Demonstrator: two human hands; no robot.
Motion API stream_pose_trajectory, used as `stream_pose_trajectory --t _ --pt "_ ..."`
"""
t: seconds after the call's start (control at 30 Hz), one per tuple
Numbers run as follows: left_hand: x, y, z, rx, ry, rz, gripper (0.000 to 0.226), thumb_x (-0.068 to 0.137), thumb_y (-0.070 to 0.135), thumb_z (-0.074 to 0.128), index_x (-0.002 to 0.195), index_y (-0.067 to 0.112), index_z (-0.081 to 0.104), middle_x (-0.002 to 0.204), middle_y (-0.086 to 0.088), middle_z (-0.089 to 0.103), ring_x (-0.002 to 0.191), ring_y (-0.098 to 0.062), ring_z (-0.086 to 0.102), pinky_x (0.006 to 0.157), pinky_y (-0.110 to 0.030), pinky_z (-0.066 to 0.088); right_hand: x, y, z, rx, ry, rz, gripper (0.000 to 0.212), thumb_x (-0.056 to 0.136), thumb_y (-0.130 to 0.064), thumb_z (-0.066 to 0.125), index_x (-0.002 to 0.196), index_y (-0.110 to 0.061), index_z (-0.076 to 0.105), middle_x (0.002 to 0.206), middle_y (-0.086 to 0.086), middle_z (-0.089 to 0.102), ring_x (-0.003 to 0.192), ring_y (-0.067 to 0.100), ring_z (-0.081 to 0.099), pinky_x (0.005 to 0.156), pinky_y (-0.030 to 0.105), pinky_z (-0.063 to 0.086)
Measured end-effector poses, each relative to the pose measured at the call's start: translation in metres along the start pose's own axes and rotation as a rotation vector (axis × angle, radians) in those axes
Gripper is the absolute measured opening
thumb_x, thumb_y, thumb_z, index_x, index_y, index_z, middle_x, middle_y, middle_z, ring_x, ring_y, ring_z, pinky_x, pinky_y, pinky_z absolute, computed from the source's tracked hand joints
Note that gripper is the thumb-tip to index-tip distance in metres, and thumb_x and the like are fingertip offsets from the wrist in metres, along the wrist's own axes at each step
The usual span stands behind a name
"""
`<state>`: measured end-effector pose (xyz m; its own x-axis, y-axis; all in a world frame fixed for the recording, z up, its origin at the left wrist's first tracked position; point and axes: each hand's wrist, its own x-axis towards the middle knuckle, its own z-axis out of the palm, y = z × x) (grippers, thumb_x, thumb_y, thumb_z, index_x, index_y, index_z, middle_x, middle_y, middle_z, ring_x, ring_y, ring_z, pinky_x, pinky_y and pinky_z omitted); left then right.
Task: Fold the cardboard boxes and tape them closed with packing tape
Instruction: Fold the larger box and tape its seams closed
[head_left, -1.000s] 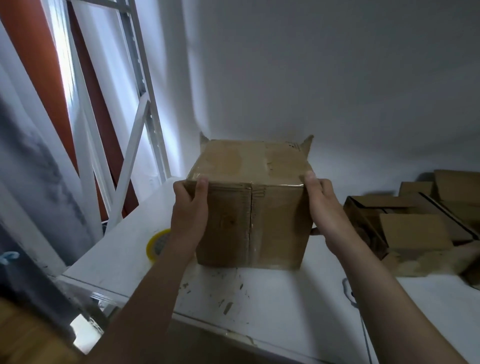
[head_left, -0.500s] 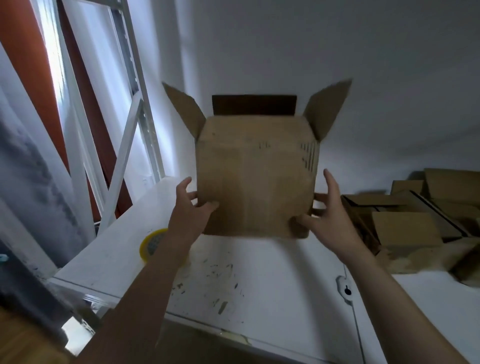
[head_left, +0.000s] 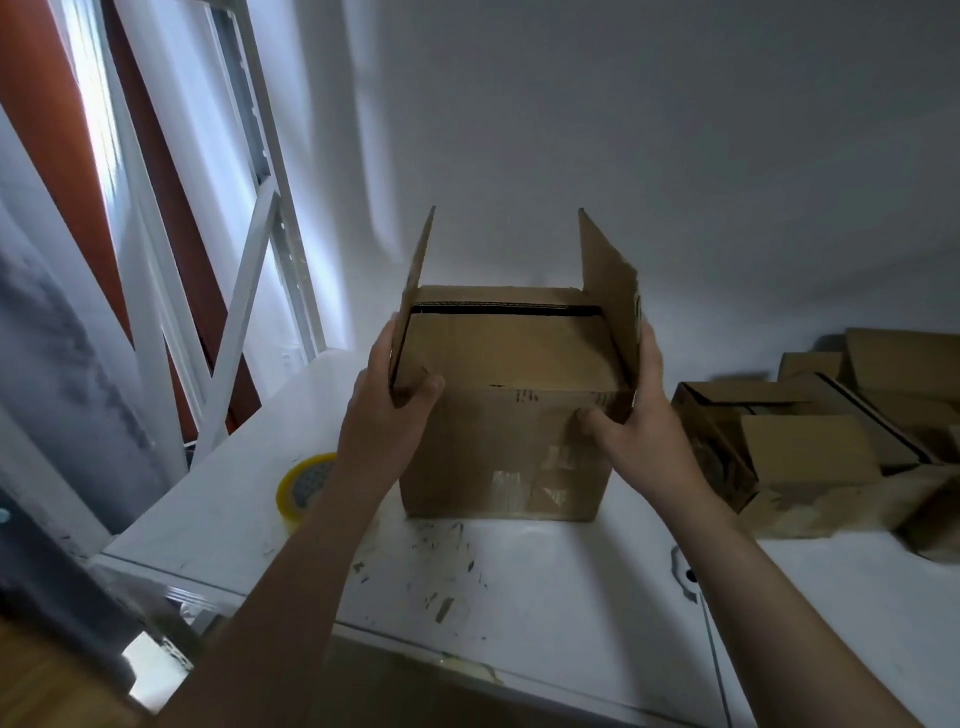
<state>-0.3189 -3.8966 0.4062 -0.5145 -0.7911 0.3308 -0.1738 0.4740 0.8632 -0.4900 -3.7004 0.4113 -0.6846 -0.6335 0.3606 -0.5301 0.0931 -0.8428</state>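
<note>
A brown cardboard box (head_left: 501, 447) stands upright on the white table (head_left: 545, 577), its open top facing up. The two long top flaps are folded in with a dark gap between them; the two side flaps stand up. My left hand (head_left: 387, 415) grips the box's upper left corner, thumb on the front and fingers behind the left flap. My right hand (head_left: 631, 421) grips the upper right corner the same way, thumb on the front face. A yellow roll of packing tape (head_left: 301, 483) lies flat on the table left of the box, partly hidden by my left forearm.
A heap of other cardboard boxes (head_left: 831, 436), some open, fills the table's right side. A white metal rack frame (head_left: 244, 270) stands at the left against an orange wall. The white wall is close behind the box. A small round fitting (head_left: 685, 571) sits in the tabletop.
The box was turned over from lying with its taped bottom toward me, lifted, and now stands with the open top up. Both hands moved to its upper corners.
</note>
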Motion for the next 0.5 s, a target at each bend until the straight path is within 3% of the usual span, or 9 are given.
stream_pose_trajectory --t 0.1,0.27,0.5 --pt "0.002 -0.005 -0.001 0.093 -0.016 0.039 0.075 0.095 0.051 0.063 0.156 0.048 0.020 0.153 0.009 0.043 0.133 -0.022 0.049 0.106 -0.049 0.047 0.000 0.002 0.003 -0.052 0.024 -0.021 0.098 0.093 -0.013 0.069 0.153 -0.057 0.006 0.152 -0.005 0.038 0.132 0.014 0.048 0.105 0.040 0.050" --pt "-0.006 -0.003 0.010 0.463 -0.078 0.104 0.059 0.096 0.056 0.056 0.151 0.044 0.038 0.157 -0.009 0.033 0.133 -0.033 0.049 0.107 -0.044 0.046 -0.010 0.002 0.019 -0.353 -0.001 -0.024 0.068 0.095 -0.014 0.064 0.146 -0.051 0.039 0.151 0.005 0.024 0.125 0.028 0.050 0.111 0.038 0.046" --pt "0.009 0.006 0.033 0.370 -0.116 0.133 0.051 0.096 0.050 0.060 0.146 0.046 0.047 0.158 -0.008 0.028 0.136 -0.033 0.043 0.111 -0.047 0.041 -0.011 0.006 0.012 -0.496 0.163 0.017 0.056 0.099 -0.015 0.059 0.145 -0.044 0.048 0.143 0.011 0.030 0.107 0.033 0.059 0.103 0.038 0.051"
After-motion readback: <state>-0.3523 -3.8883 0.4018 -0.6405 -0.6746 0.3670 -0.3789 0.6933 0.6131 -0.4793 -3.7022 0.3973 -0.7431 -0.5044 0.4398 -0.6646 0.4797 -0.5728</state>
